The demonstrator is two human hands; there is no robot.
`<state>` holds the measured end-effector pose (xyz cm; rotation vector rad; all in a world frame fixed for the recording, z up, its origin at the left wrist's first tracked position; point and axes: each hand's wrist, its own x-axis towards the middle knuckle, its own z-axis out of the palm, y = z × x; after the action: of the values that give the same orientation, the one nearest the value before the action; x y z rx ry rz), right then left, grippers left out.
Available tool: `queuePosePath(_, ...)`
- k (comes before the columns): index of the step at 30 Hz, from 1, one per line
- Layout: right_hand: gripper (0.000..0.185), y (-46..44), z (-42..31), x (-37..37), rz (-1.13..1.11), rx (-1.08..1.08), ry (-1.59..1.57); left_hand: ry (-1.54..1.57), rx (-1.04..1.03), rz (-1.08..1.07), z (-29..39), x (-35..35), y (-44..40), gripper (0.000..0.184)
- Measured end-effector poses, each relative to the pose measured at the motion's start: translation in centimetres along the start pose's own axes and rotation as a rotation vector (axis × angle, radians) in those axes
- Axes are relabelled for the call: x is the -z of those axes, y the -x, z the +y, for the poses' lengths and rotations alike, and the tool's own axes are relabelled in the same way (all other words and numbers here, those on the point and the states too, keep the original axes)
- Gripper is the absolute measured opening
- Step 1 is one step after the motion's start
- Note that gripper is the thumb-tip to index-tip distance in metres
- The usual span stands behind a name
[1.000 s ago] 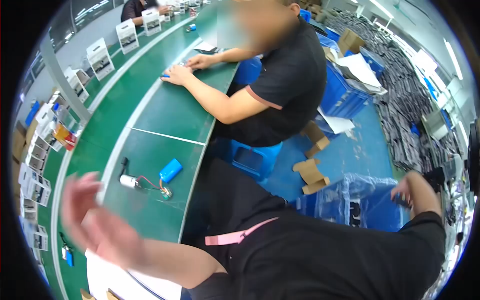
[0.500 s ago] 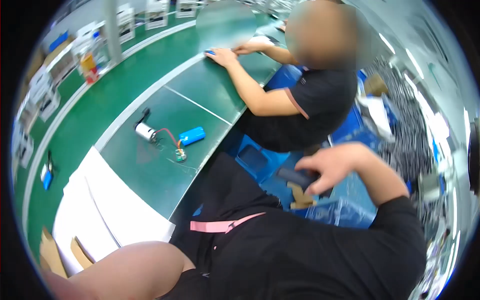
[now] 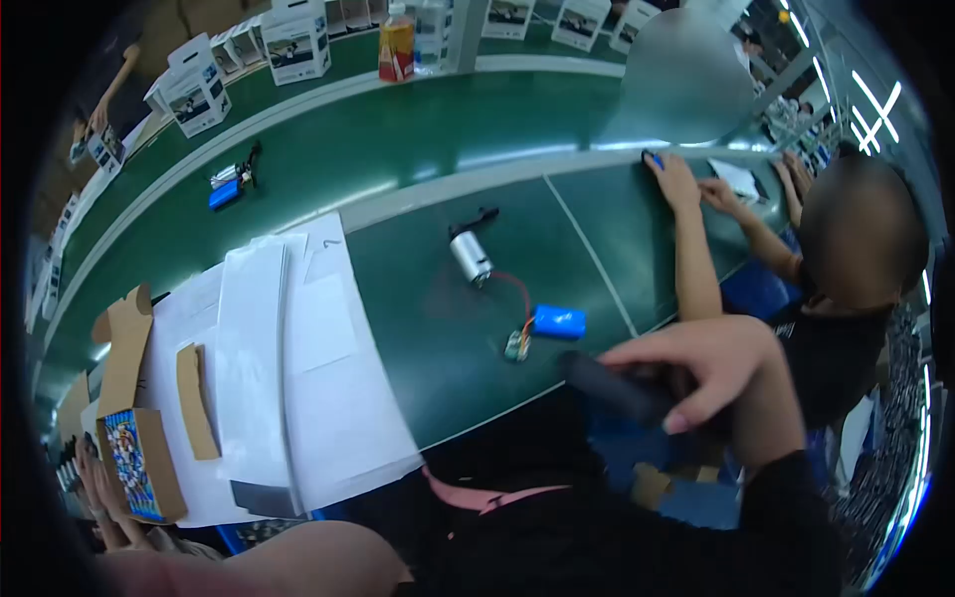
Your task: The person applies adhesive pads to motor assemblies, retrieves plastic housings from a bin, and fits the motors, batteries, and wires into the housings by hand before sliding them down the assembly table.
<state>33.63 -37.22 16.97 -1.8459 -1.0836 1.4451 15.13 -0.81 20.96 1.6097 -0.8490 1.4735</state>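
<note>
Writing: one handwritten mark, like a 2, on the white paper; printed pictures and small text on the white boxes across the way, too small to read; one bottle, orange with a red label, wording not legible

Hands: right hand curls round one dark object, thumb below, fingers above – blurred, kind unclear; it is in the air by the near edge of the counter, close to the battery; left forearm runs to the lower-left edge, left hand out of view, cannot tell whether it holds anything; the two are well apart

Counts, near side: one silver motor with one black end piece, one blue battery, one green circuit board, red wire running from motor toward board – all lying on the counter

Counts, left: one long glossy strip and one cardboard strip on the paper; one open carton beside them, blue and multicoloured contents

Far green strip: one more set, silver cylinder and blue battery pack; at least five white boxes behind

Others: a co-worker's two hands at right, one on a small blue item; another person's hand beside the carton
</note>
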Motion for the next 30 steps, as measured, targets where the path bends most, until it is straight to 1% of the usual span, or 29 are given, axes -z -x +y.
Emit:
queuePosePath(2, 0.093, -3.1, 1.0, 2.9, -0.038, 0.153, -0.269, -0.072, -0.001, -0.020, 0.2, -1.1, -0.1, 0.082)
queuePosePath(3, 0.095, -5.3, 2.4, 3.8, -0.066, 0.292, -0.461, -0.115, 0.005, -0.041, 0.3, -1.9, -0.2, 0.083)
queuePosePath(4, 0.095, -7.7, 3.0, 5.4, -0.128, 0.398, -0.457, -0.173, 0.038, -0.070, 0.3, -2.3, -0.4, 0.083)
queuePosePath(6, 0.098, -11.3, 3.6, 7.5, -0.230, 0.501, -0.603, -0.288, 0.121, -0.185, -0.2, -4.2, -1.5, 0.085)
queuePosePath(7, 0.100, -12.8, 3.5, 8.5, -0.287, 0.511, -0.684, -0.346, 0.153, -0.252, -0.7, -5.4, -1.6, 0.085)
queuePosePath(9, 0.084, -15.8, 3.4, 10.2, -0.343, 0.370, -0.551, -0.469, 0.300, -0.491, -2.2, -8.2, -0.5, 0.087)
queuePosePath(10, 0.081, -17.4, 2.8, 10.8, -0.430, 0.334, -0.462, -0.512, 0.405, -0.626, -3.3, -9.5, 0.5, 0.088)
queuePosePath(11, 0.079, -18.4, 2.3, 11.0, -0.427, 0.320, -0.408, -0.536, 0.525, -0.764, -4.4, -10.5, 2.0, 0.089)
queuePosePath(13, 0.081, -19.8, 1.4, 11.5, -0.516, 0.281, -0.313, -0.525, 0.816, -0.957, -6.0, -12.0, 4.5, 0.089)
queuePosePath(16, 0.087, -19.8, -1.4, 12.5, -0.511, 0.034, -0.172, -0.715, 1.183, -1.154, -7.3, -12.7, 4.4, 0.063)
queuePosePath(19, 0.084, -19.4, -0.5, 13.0, -0.169, 0.066, -0.205, -0.720, 1.188, -1.151, -9.1, -11.8, 5.8, 0.044)
queuePosePath(20, 0.084, -19.7, 1.0, 12.9, 0.111, 0.131, -0.232, -0.743, 1.314, -1.096, -9.7, -11.7, 5.8, 0.034)
queuePosePath(21, 0.075, -20.1, 1.9, 13.1, 0.293, 0.100, -0.231, -0.642, 1.442, -0.890, -10.5, -11.1, 6.6, 0.032)
queuePosePath(23, 0.067, -20.5, 3.3, 13.0, 0.464, -0.074, 0.031, -0.428, 1.639, -0.457, -12.8, -9.5, 10.1, 0.030)
queuePosePath(25, 0.064, -21.5, 5.2, 11.4, 0.587, -0.020, 0.330, -0.154, 1.629, 0.114, -14.6, -10.3, 13.2, 0.029)
queuePosePath(26, 0.067, -21.8, 5.4, 10.6, 0.608, -0.034, 0.349, -0.086, 1.659, 0.240, -15.6, -10.4, 14.6, 0.027)
queuePosePath(29, 0.069, -21.5, 3.9, 9.3, 0.609, -0.133, 0.462, 0.131, 1.630, 0.467, -16.7, -11.4, 16.8, 0.027)
queuePosePath(30, 0.069, -21.4, 3.7, 8.9, 0.616, -0.105, 0.485, 0.134, 1.648, 0.473, -16.8, -11.5, 17.1, 0.027)
